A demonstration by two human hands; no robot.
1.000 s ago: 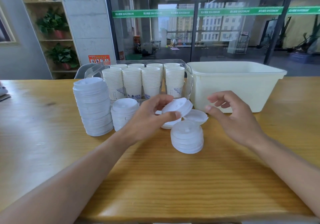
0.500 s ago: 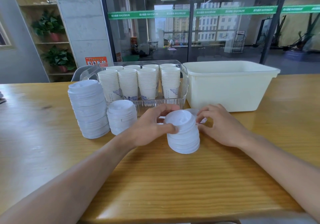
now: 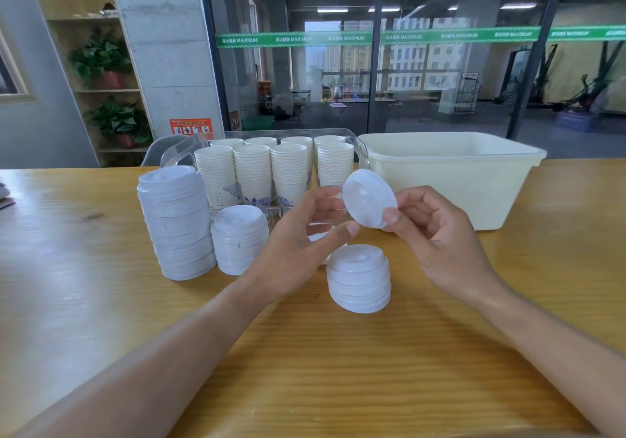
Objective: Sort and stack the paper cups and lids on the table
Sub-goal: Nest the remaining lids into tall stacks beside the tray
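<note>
My right hand (image 3: 437, 234) pinches a single white lid (image 3: 369, 199), tilted on edge in the air above the table. My left hand (image 3: 301, 234) hovers just left of it with loosely curved fingers, its fingertips at the lid's left rim. Below them stands a short stack of lids (image 3: 359, 278). Further left are a medium lid stack (image 3: 238, 238) and a tall lid stack (image 3: 176, 227). Another loose lid (image 3: 320, 236) lies partly hidden behind my left hand. Several stacks of paper cups (image 3: 271, 173) stand in a clear tray (image 3: 359, 148) at the back.
A cream plastic bin (image 3: 454, 183) stands at the back right, beside the tray. The wooden table (image 3: 338, 370) stretches toward me. A glass wall and a shelf with plants lie beyond the far edge.
Both hands were down around the short lid stack. They have since risen, and my right hand now holds a single lid picked up from behind that stack.
</note>
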